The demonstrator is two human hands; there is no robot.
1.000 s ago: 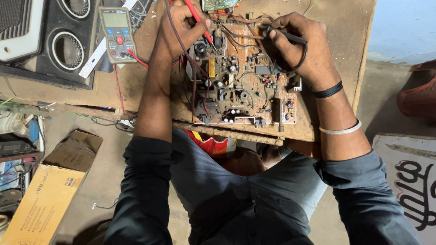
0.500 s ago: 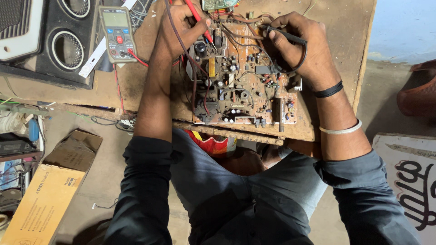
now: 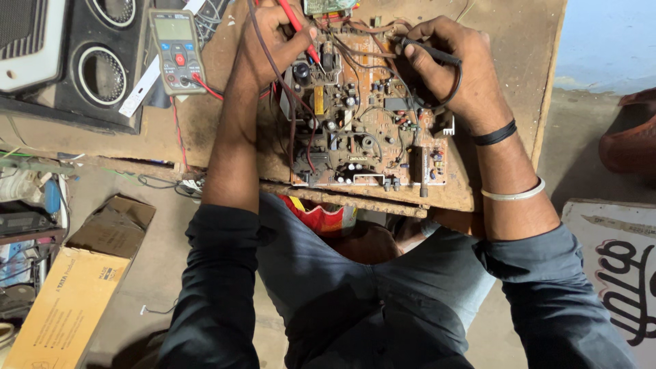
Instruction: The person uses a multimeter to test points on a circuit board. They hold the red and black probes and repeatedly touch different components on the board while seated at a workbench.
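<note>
Left hand [image 3: 270, 37]: closed in a pencil grip around the red probe [image 3: 301, 31], whose tip points down at the far left part of the circuit board [image 3: 369, 123], beside a dark round capacitor.
Right hand [image 3: 454, 68]: fingers curled shut around the black probe [image 3: 427, 51], its lead looping back over the knuckles; the tip meets the far edge of the board (the exact contact point is too small to tell).
Circuit board: lies flat on the worn wooden counter [image 3: 499, 27], component side up, between the two hands and close to the counter's near edge.
Multimeter [image 3: 176, 49]: rests on the counter to the left of the board, well apart from both hands, its red lead trailing toward the left wrist; the screen cannot be made out.
Change since a second ago: almost none; both probes sit at the same spots as in the earlier views, and the board has not shifted.
What that suggests: a steady hold on one pair of test points, probably while a reading settles.
Surroundings: black speaker cabinet [image 3: 89, 61] at the far left, cardboard box [image 3: 68, 301] on the floor at the near left.
</note>
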